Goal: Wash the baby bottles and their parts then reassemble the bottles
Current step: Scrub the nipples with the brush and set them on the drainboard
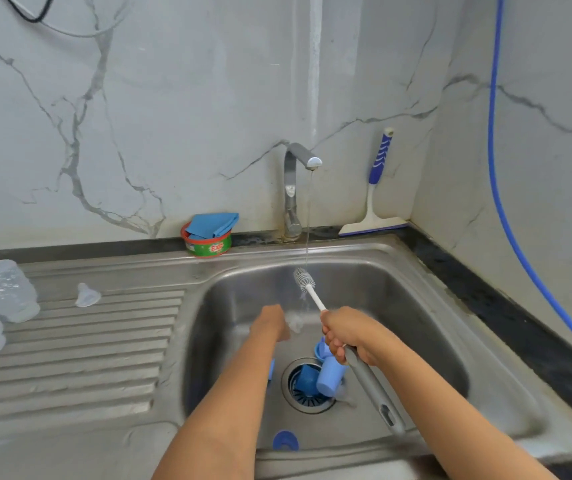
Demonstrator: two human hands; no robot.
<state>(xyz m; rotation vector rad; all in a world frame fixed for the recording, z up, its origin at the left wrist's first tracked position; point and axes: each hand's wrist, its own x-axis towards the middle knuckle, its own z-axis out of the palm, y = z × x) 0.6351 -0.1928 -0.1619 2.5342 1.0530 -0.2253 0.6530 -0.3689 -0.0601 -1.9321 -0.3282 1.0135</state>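
The sink (416,289) is catching tap water. Two clear bottles (4,292) are sitting on its drainer, left. The right hand (347,336) is squeezing the bottle brush (369,386) with curled fingers, the bristles under the stream. The left hand (270,323) is hovering in the sink, but its fingers are blurry and I cannot tell how they sit. Blue caps (329,375) are lying by the drain.

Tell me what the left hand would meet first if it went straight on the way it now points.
Probably the brush head under the water stream; if the left hand passes below it, the sink's back wall. Depth is unclear.
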